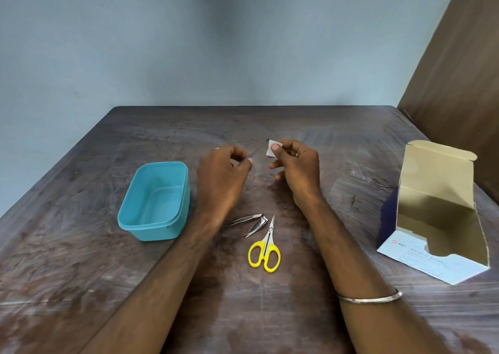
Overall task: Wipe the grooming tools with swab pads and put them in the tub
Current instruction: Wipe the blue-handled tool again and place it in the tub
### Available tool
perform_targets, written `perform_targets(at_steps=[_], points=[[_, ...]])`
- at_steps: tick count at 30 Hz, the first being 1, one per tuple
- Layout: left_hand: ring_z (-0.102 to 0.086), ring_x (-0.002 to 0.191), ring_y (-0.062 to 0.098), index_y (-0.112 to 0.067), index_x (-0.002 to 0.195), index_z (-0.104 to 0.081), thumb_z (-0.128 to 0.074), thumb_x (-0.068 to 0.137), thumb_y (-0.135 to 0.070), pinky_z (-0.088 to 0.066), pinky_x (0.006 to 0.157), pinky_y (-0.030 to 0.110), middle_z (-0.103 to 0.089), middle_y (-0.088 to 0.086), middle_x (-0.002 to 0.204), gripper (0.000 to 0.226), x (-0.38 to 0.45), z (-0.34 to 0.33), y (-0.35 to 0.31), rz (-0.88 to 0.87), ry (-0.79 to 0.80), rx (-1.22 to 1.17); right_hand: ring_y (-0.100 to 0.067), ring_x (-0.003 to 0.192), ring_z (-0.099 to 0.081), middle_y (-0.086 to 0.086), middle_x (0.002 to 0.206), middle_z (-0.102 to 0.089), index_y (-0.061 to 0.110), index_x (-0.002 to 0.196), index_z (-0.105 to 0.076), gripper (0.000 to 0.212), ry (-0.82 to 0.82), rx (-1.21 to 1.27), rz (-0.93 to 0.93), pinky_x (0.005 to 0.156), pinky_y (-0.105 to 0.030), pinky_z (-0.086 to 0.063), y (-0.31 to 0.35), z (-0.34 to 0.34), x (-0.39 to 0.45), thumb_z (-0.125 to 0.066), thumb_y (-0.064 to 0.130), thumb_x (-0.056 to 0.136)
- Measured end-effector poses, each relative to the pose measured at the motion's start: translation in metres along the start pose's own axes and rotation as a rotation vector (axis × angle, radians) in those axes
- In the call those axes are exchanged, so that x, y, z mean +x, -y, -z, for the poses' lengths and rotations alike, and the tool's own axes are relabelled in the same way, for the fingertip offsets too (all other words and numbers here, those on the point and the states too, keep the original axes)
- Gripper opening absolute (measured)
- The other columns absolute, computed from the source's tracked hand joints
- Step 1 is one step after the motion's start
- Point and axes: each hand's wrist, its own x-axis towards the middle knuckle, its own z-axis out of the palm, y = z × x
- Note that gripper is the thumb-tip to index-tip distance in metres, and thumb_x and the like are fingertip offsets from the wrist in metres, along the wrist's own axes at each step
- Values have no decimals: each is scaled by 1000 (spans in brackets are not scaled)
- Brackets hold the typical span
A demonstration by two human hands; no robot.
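Observation:
My left hand (224, 173) pinches the blue end of a thin metal tool (256, 152) that slants up to the right. Its far tip runs into a white swab pad (271, 151), which my right hand (294, 164) pinches between thumb and fingers. Both hands hover over the middle of the dark wooden table (81, 259). An empty teal tub (151, 224) stands to the left of my left hand. Silver nail clippers (251, 222) lie open between my forearms, and small scissors with yellow handles (266, 251) lie just right of them.
An open cardboard box of alcohol swabs (437, 213) stands at the right side of the table, its lid flap up. A blue-grey wall closes the back and left; a brown wooden panel (464, 70) rises at the back right.

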Motion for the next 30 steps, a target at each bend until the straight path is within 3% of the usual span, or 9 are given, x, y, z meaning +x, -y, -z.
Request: perform_targets(at_steps=[2, 6, 11, 17, 24, 30], points=[[-64, 74, 8, -20, 93, -72, -69, 88, -24, -47, 66, 22, -70, -7, 83, 7, 3, -7, 4, 0, -28, -106, -18, 61, -70, -7, 88, -77, 10, 104, -71, 12, 2, 28, -27, 43, -26, -49, 2, 0, 0, -67, 13, 93], [-61, 81, 5, -21, 100, -72, -63, 92, -18, -39, 65, 5, -70, -8, 90, 13, 2, -18, 12, -29, -57, -206, -25, 69, -75, -2, 90, -77, 10, 104, -70, 12, 24, 84, -72, 43, -28, -46, 6, -1, -1, -67, 14, 93], [-61, 88, 5, -16, 106, -71, -61, 95, -21, -40, 69, 2, -69, -7, 96, 16, 6, -22, 16, -54, -117, -246, -27, 72, -76, -4, 100, -77, 12, 104, -70, 12, 91, 74, -105, 41, -26, -44, 10, -4, -5, -60, 14, 97], [-62, 80, -1, -19, 101, -73, -64, 93, -25, -42, 68, 4, -70, -11, 89, 13, 7, -28, 24, -42, -110, -275, -32, 77, -76, -6, 97, -76, 11, 104, -70, 14, 133, 148, -129, 47, -30, -42, 13, -3, -7, -58, 11, 97], [-63, 82, 5, -18, 101, -75, -65, 93, -24, -42, 67, 3, -71, -8, 87, 14, 7, -30, 27, -8, -83, -311, -36, 84, -75, -7, 103, -78, 6, 111, -65, 26, 241, 202, -114, 49, -29, -43, 18, 0, -9, -43, 3, 97], [-62, 81, 0, -17, 102, -74, -65, 93, -22, -46, 69, 5, -71, -9, 89, 14, 8, -28, 28, 15, -88, -381, -26, 74, -77, -8, 103, -78, 4, 111, -67, 17, 243, 205, -24, 45, -25, -45, 15, 0, -8, -61, 9, 97]])
